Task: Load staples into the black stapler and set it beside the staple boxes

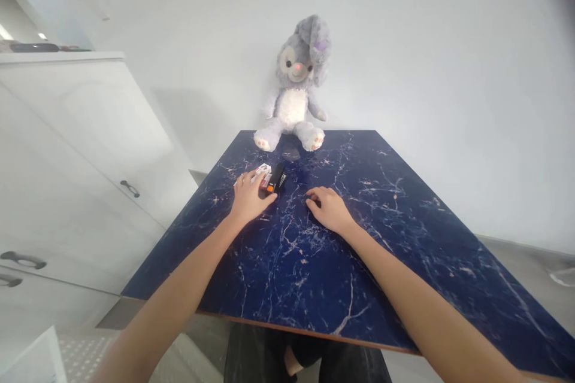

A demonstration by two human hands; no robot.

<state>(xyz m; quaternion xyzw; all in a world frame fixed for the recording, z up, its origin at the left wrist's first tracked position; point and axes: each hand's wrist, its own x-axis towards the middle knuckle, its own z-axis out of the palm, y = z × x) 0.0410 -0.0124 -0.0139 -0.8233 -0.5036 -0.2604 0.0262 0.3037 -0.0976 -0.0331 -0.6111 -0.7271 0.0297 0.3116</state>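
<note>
My left hand (250, 196) lies over the left side of a small cluster on the dark blue marbled table (296, 281). Its fingers are spread against a small white-and-red box (263, 170), partly covering it. The thumb stretches out just in front of a black object with an orange end (270, 189), whose kind I cannot make out. My right hand (330, 208) rests on the tabletop to the right of these things, apart from them. Its fingers are loosely bent, with a gap to the thumb and nothing visible between them.
A grey-and-white plush toy (293, 105) sits at the table's far edge, against the white wall (417, 60). White cabinets (85, 149) with dark handles stand to the left. The table's near edge runs above my lap.
</note>
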